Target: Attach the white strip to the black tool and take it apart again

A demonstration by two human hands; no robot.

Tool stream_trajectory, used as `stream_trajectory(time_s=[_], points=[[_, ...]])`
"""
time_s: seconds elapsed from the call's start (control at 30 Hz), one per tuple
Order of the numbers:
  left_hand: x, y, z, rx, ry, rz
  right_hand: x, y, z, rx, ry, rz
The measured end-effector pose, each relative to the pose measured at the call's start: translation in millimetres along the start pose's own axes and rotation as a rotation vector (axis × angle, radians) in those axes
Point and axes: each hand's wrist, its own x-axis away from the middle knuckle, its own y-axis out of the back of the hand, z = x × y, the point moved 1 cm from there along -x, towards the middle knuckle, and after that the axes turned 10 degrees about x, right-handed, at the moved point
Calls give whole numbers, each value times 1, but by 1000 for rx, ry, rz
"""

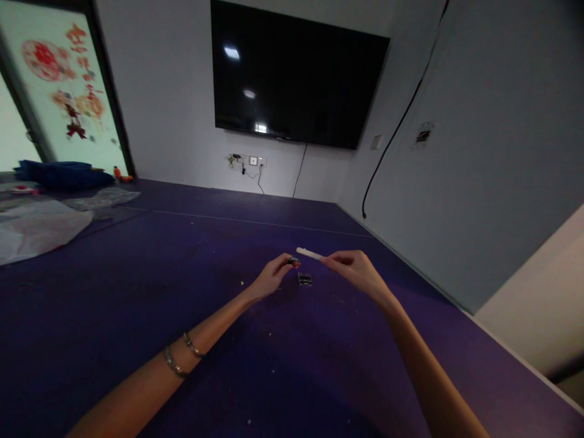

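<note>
Toward seven o'clock from the middle of the view, two metal bracelets [174,362], banded and ridged, circle the left forearm. Past them, between six and seven o'clock, the left hand [270,277] pinches a small dark piece [293,261] at its fingertips; its exact shape is too small to make out. At four o'clock, the right hand [358,269] grips one end of a slim, straight white stick [309,253], smooth and rounded at the free end, which points to ten o'clock and sits just beside the dark piece. Whether the two touch, I cannot tell.

Close by at six o'clock, a blocky black part [305,280] lies flat on the purple surface [205,377], which is matt and flecked with pale crumbs. Farther out at nine o'clock spreads a crumpled, milky plastic sheet [41,230]; beyond it, between nine and ten, is a heap of soft, folded blue fabric [64,175]. Against the far wall [159,91], a glossy black rectangular television [296,73] hangs at twelve o'clock, and a thick black cable [401,121] dangles at two.
</note>
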Motion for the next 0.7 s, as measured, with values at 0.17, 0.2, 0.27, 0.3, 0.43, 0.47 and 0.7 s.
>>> stream_trajectory(time_s=[0.17, 0.2, 0.27, 0.3, 0.43, 0.47, 0.7], points=[[0, 1, -3, -106, -33, 42, 2, -6, -3, 90, 81, 49], [1, 1, -2, -124, -34, 46, 3, -7, -3, 109, 93, 59], [1, 2, -1, -125, -43, 49, 4, -8, -3, 147, 124, 110], [1, 2, 0, -114, -49, 50, 5, -9, -2, 159, 142, 136], [0, 2, 0, -111, -60, 51, 4, -10, -1, 173, 179, 50], [0, 2, 0, -119, -55, 54, 3, -10, -1, 181, 190, 20], [0, 1, -1, -87, -71, 66, 1, -12, -3, 221, 251, -36]])
